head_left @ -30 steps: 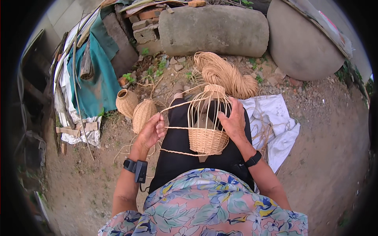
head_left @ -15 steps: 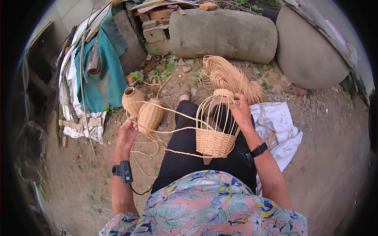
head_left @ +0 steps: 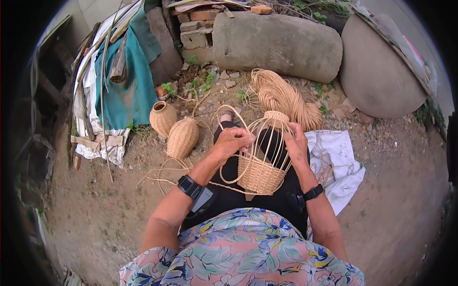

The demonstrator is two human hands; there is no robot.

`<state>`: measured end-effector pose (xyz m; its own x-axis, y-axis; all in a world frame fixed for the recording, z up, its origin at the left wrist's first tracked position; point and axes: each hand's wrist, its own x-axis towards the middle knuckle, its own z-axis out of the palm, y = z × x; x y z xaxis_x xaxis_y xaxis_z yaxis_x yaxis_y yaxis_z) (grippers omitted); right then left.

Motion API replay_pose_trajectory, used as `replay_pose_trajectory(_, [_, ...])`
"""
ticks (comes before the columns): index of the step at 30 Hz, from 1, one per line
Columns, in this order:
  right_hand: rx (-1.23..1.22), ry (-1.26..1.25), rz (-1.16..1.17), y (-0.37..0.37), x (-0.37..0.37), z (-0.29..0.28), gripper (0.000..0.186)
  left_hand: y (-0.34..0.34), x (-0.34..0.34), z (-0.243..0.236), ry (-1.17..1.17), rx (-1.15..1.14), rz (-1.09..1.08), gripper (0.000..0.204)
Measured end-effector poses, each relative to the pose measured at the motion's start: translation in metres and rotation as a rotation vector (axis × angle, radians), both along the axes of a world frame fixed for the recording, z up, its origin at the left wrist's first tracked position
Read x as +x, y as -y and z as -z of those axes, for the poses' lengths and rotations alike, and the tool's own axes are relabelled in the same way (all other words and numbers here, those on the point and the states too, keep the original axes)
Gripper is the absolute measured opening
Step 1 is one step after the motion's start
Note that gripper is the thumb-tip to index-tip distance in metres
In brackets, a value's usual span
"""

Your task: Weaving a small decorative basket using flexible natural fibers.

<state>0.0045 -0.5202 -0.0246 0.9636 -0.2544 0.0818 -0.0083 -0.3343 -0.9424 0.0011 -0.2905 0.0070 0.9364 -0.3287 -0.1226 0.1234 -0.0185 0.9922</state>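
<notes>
A half-woven basket (head_left: pixel 261 176) rests in my lap between my thighs. Its lower wall is closely woven, while bare upright stakes rise to a woven neck ring (head_left: pixel 276 117). On its right side, my right hand (head_left: pixel 296 144) grips the stakes just below the neck. My left hand (head_left: pixel 233 143) is at the left stakes, fingers pinched on a pale weaving cord (head_left: pixel 222 176). That cord loops above and below the hand; its exact end is hidden by the fingers. Two finished vase-shaped baskets, one open-mouthed (head_left: pixel 162 118) and one lying beside it (head_left: pixel 182 138), are on the ground to the left.
A thick coil of cord (head_left: pixel 284 97) lies beyond my knees. White sacking (head_left: pixel 336 167) is spread at the right. Loose cord (head_left: pixel 162 172) trails at the left. A concrete cylinder (head_left: pixel 276 46), a rounded slab (head_left: pixel 381 71) and a green cloth (head_left: pixel 126 90) line the far side.
My left hand has come from the far left, where it held the cord drawn out, to the basket's left stakes. The cord has slackened into loops. My right hand stays on the basket.
</notes>
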Motion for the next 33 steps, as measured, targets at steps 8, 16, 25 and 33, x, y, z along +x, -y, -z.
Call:
replay_pose_trajectory(8, [0.109, 0.089, -0.067, 0.008, 0.002, 0.013, 0.039, 0.015, -0.008, 0.004, 0.693, 0.577, -0.161, 0.01])
replay_pose_trajectory(16, [0.179, 0.086, -0.078, 0.006, -0.002, 0.012, 0.029, 0.014, -0.011, 0.008, 0.958, 0.683, -0.144, 0.014])
replay_pose_trajectory(25, [0.183, 0.087, -0.074, 0.006, -0.003, 0.014, 0.024, -0.003, -0.004, -0.023, 0.025, 0.044, 0.008, 0.019])
replay_pose_trajectory(33, [0.177, 0.154, -0.08, 0.014, -0.001, 0.026, 0.023, 0.024, -0.012, 0.008, 0.687, 0.595, -0.137, 0.021])
